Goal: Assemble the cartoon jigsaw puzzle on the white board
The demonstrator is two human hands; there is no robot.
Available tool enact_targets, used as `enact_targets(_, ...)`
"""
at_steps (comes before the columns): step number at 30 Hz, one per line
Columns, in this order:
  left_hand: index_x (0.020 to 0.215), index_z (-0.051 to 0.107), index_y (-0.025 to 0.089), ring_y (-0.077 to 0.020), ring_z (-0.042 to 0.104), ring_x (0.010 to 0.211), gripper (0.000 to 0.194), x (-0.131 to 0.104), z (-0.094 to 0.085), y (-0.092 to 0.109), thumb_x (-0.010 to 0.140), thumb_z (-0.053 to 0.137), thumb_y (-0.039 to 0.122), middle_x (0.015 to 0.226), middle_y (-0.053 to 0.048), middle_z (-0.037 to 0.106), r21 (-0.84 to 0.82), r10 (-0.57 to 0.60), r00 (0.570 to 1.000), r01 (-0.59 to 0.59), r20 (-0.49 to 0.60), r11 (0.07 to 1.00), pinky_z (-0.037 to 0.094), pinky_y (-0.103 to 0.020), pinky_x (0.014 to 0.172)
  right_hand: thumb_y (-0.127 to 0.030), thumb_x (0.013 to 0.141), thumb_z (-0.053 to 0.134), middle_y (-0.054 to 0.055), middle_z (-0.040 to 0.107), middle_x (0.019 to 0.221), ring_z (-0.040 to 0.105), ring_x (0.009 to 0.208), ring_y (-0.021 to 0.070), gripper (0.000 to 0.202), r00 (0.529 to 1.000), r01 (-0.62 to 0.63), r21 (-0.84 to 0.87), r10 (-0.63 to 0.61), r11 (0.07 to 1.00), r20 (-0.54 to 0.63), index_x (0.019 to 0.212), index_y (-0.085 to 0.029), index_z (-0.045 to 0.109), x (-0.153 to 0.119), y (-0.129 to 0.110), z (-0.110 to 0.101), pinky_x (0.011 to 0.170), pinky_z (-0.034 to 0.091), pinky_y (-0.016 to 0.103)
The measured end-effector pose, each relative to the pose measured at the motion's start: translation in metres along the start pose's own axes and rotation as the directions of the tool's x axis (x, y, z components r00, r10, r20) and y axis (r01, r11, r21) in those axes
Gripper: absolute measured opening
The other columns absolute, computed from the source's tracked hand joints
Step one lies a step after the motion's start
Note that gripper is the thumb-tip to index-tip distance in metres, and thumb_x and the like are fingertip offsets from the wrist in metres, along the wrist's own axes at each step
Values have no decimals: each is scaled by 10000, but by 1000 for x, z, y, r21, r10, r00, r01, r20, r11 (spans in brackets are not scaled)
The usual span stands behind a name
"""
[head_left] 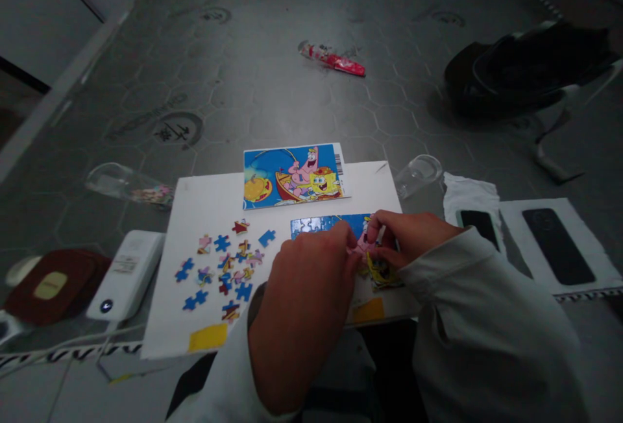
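Note:
A partly assembled jigsaw puzzle (pixel 314 223) lies on a white board (pixel 209 199), with blue along its top and pink and yellow cartoon figures at its right. Over its middle is my left hand (pixel 311 280), fingers closed and tips on the pink area. From the right, my right hand (pixel 413 236) pinches at the same spot with thumb and forefinger. My hands hide much of the puzzle, and I cannot tell single pieces at the fingertips. Above it, a picture card (pixel 292 176) shows the cartoon boat scene. Loose jigsaw pieces (pixel 226 261) are scattered on the board's left side.
Clear tubes lie left (pixel 131 186) and right (pixel 419 175) of the board. A red-ended tube (pixel 335 61) rests farther back. At left are a white device (pixel 127 274) and a brown case (pixel 56 287); at right, a dark phone (pixel 557 244) and a black bag-like object (pixel 520 72).

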State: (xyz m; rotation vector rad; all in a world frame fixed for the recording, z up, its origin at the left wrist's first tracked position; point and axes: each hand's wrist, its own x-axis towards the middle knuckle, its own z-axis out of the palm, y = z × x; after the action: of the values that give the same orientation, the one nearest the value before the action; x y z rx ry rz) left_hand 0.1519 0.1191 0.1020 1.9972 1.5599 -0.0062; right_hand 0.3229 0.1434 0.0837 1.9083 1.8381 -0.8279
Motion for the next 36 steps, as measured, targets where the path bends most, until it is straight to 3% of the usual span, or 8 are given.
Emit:
enact_targets(5,867,717,287,-233,684,731,144,1,-8,-8,928,648,399,812,13,770,26,14,999,-13,-51,1000,330,-322,611,-418,773,728,-10,747,843,687,741,219,196,999,2,-8,-3,1000,-42,930,-318,665,1,1,5,663,431,325)
enact_targets(14,872,710,286,-210,637,724,141,6,6,-8,874,724,427,830,17,730,-2,28,1000,-28,-6,1000,348,-320,631,-414,772,755,-7,765,866,701,791,214,226,1000,-16,-9,16,1000,15,945,-305,661,1,0,0,678,435,317)
enact_targets(27,868,684,283,-185,599,700,109,13,9,-10,859,729,382,762,44,694,-113,30,999,-32,-12,993,297,-305,615,-437,773,747,-6,762,867,704,806,223,227,1000,-22,5,22,1000,9,936,-312,653,4,1,4,705,450,333)
enact_targets(31,902,685,298,-189,605,688,90,11,5,-9,872,705,381,773,45,699,-88,21,1000,-22,-19,996,293,-307,609,-496,753,756,-1,759,850,699,782,230,271,1000,-20,3,20,1000,-22,937,-320,664,3,2,5,693,448,338)
enact_targets(36,921,685,316,-197,614,669,95,6,-11,-13,876,690,398,723,49,680,-19,-66,995,65,-75,998,304,-314,610,-414,754,758,-3,749,829,691,785,214,226,999,-42,-30,42,999,-10,932,-308,668,1,-2,1,661,425,314)
